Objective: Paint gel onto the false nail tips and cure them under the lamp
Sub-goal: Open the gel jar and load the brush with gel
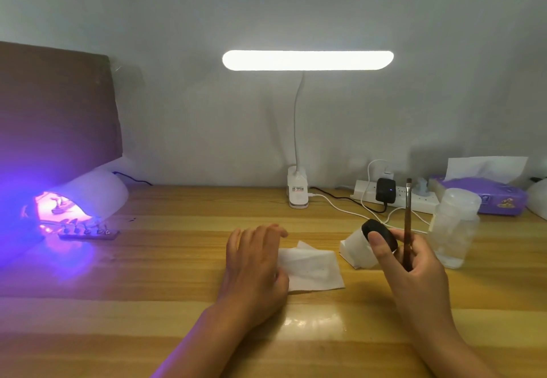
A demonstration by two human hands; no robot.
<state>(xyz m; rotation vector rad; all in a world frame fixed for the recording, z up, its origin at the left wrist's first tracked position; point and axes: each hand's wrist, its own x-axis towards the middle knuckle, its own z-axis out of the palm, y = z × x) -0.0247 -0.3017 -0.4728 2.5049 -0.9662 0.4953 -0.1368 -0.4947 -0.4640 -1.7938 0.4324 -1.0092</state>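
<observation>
A wooden table (148, 303) seen from above the person's own hands. The left hand (254, 262) lies flat with relaxed fingers on the left edge of a white wipe (313, 268) at the centre of the table. The right hand (414, 262) holds two things at once: a thin brush (408, 223), standing upright between the fingers with its bristles at the top, and a small white jar (358, 252), tilted on its side, with the thumb pressed on its black lid (380, 234). Whether the jar's base rests on the table cannot be told.

Far left, a white curing lamp (91, 191) glows purple. A dark strip of nail tips (88, 233) sits just at its mouth, and more shapes show inside the glow, too washed out to count.

Behind the hands stand a lit desk lamp (307, 60), a power strip (396, 200), a clear plastic bottle (455, 226) and a purple tissue box (479, 197).

The step looks like turning the jar's lid while a batch cures — whether on or off is not clear. To do it well, the free left hand would best come across and steady the jar body, so the right thumb and fingers only twist. The brush tip should stay pointing up, clear of the lid and wipe, and the jar should stay well away from the purple light so the gel does not harden.
</observation>
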